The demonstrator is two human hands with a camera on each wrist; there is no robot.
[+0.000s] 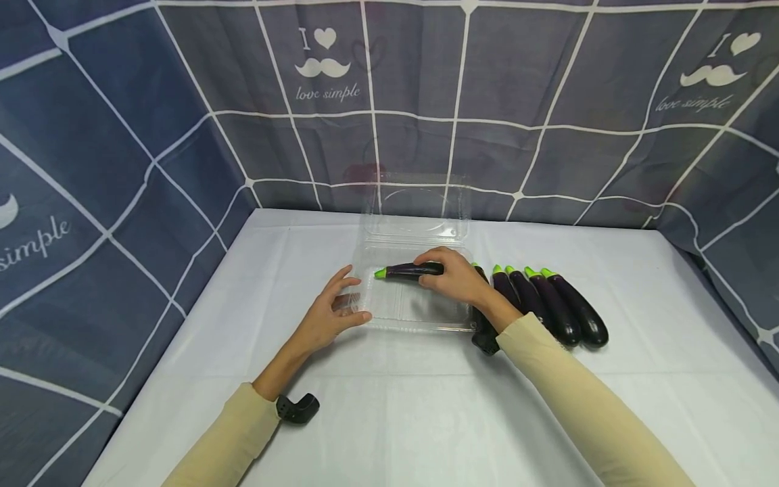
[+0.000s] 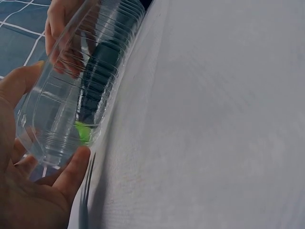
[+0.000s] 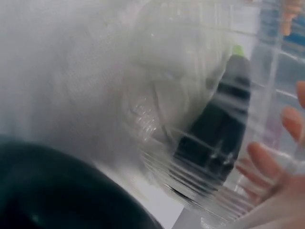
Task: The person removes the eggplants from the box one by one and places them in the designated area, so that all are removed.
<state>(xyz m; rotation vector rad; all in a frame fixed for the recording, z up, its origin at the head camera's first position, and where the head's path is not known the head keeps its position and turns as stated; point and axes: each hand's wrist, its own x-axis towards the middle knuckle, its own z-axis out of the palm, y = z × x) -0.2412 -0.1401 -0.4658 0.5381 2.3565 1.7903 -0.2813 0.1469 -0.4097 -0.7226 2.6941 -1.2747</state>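
A clear plastic clamshell box (image 1: 389,308) lies with its lid (image 1: 416,226) raised at the back. Inside it, along its far side, is a dark purple eggplant (image 1: 402,270), its green stem end pointing left. My right hand (image 1: 453,276) reaches in from above and holds the eggplant by its thicker part, thumb on the near side. At the left end, my left hand (image 1: 325,319) grips the box between thumb and fingers. Through the clear wall, the left wrist view shows the eggplant (image 2: 97,78) lying under the right fingers (image 2: 62,31).
Several more eggplants (image 1: 556,308) lie side by side to the right of the box, one partly under my right forearm. A white cloth (image 1: 389,412) covers the table. Grey-blue gridded curtains (image 1: 414,81) stand at the back and both sides.
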